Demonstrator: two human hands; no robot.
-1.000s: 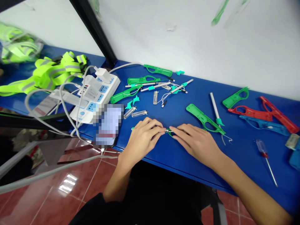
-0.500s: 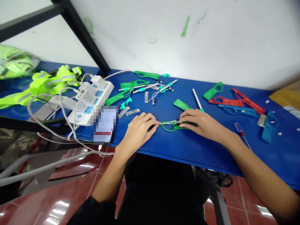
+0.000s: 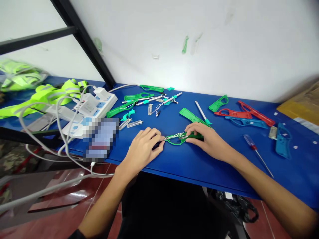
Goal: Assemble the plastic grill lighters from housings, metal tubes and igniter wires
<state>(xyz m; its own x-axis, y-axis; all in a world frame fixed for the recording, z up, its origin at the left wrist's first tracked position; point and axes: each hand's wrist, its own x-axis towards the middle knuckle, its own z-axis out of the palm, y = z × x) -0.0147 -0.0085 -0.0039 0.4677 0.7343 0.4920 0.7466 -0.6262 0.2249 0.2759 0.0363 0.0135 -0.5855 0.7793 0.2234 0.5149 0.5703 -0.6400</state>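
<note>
A green half shell of a long-nosed lighter lies across the front of the blue table between my hands. Thin white wires run along its upper side. My left hand pinches the shell's narrow left end, where a slim metal tube shows at the fingertips. Over the handle end, my right hand has thumb and forefinger closed on a small dark part beside the wires, too small to name. Its palm hides most of the handle. Just behind lie another green half shell and a metal lighter tube.
Green shells, tubes and wires lie in a loose group at the back. Clear fuel tanks sit near my left hand. Rightward are red shells, blue shells and a screwdriver. A power strip and phone stand left.
The view has shifted slightly. My right thumb and forefinger have moved a little around the wires, and a small part now shows at their tips. My left hand keeps its pinch.
</note>
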